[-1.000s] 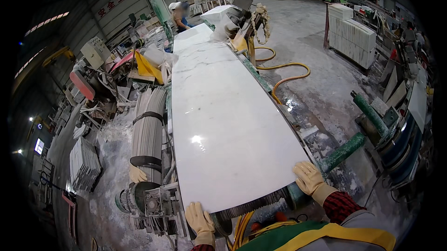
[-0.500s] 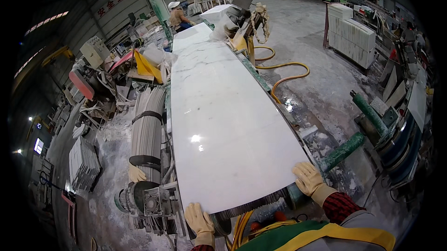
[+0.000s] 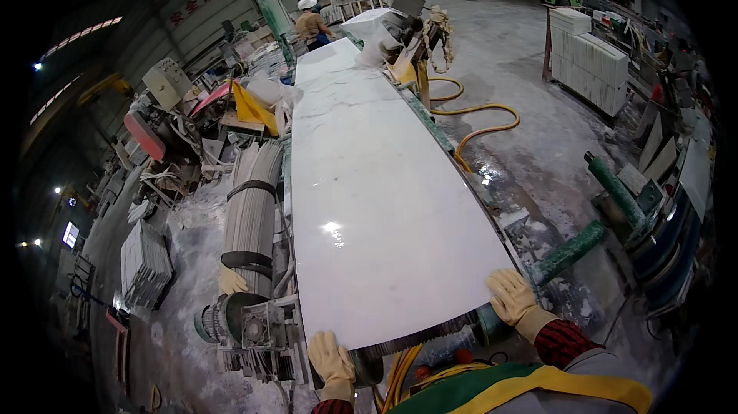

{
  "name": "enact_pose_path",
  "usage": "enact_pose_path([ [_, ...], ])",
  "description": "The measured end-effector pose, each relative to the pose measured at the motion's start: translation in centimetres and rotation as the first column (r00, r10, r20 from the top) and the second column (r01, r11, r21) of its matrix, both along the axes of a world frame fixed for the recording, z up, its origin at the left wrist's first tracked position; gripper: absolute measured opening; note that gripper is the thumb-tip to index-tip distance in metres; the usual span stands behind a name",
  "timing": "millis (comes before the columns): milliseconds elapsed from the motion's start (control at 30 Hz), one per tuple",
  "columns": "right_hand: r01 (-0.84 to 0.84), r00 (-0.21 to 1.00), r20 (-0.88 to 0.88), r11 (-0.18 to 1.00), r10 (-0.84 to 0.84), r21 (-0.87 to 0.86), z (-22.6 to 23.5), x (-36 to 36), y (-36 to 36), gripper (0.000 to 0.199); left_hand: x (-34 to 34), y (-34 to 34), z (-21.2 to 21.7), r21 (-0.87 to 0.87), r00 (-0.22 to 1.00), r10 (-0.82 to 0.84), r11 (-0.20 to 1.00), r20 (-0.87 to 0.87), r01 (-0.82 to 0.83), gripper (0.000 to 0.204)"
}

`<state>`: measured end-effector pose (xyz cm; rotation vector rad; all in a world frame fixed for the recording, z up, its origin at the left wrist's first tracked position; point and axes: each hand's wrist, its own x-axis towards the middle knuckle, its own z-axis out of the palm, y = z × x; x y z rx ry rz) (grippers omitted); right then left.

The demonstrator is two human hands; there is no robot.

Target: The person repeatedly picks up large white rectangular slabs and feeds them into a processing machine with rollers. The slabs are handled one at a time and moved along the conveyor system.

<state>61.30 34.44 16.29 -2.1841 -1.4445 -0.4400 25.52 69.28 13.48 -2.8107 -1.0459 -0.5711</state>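
Observation:
A long white stone slab [image 3: 384, 206] with faint grey veins stretches away from me on a green-framed roller conveyor. My left hand [image 3: 331, 358], in a cream work glove, rests on its near left corner, fingers stretched forward over the edge. At the near right corner, my right hand [image 3: 510, 296] lies on the edge in a matching glove, fingers extended. Both palms are turned down, and the thumbs are hard to make out. Under the slab's near end a dark ribbed roller [image 3: 415, 336] shows between the hands.
Left of the conveyor are a motor [image 3: 211, 322], a strapped bundle of grey strips [image 3: 252, 222] and a spare glove [image 3: 232, 281]. A green post [image 3: 569, 252] juts out on the right. A yellow hose [image 3: 492, 129] crosses the floor. Another person [image 3: 311, 26] stands beyond, left of the slab.
The view has turned slightly, so the scene sits a little further right. Both hands stay at the same corners of the slab.

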Motion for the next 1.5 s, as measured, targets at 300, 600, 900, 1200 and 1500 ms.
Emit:
enact_pose_path([
  [300, 0.001, 1.0, 0.031, 1.0, -0.001, 0.012, -0.8, -0.2, -0.6, 0.045, -0.9, 0.1, -1.1, 0.066, 1.0, -0.01, 0.998, -0.007, 0.01, 0.053],
  [600, -0.048, 0.999, 0.011, 0.998, 0.048, 0.042, -1.3, 0.4, -0.1, 0.046, -0.9, -1.1, 0.7, -0.101, 0.999, 0.041, 0.994, 0.035, -0.037, 0.052],
  [900, -0.09, 0.972, -0.208, 0.989, 0.113, 0.119, 0.1, -2.2, -0.6, 0.037, 0.3, -3.1, -0.4, -0.014, 0.975, 0.154, 0.988, 0.161, -0.154, 0.045],
  [1200, -0.517, 0.427, -0.753, 0.819, 0.5, 0.25, 4.8, -12.0, 7.6, 0.029, -0.2, -3.7, 3.3, -0.012, 0.975, 0.08, 0.997, 0.207, -0.079, 0.04],
  [1500, 0.178, -0.707, -0.649, 0.959, 0.281, 0.222, -4.7, -15.1, 11.3, 0.061, -1.9, -1.0, 4.1, -0.201, 0.955, -0.154, 0.957, 0.255, 0.208, 0.043],
])
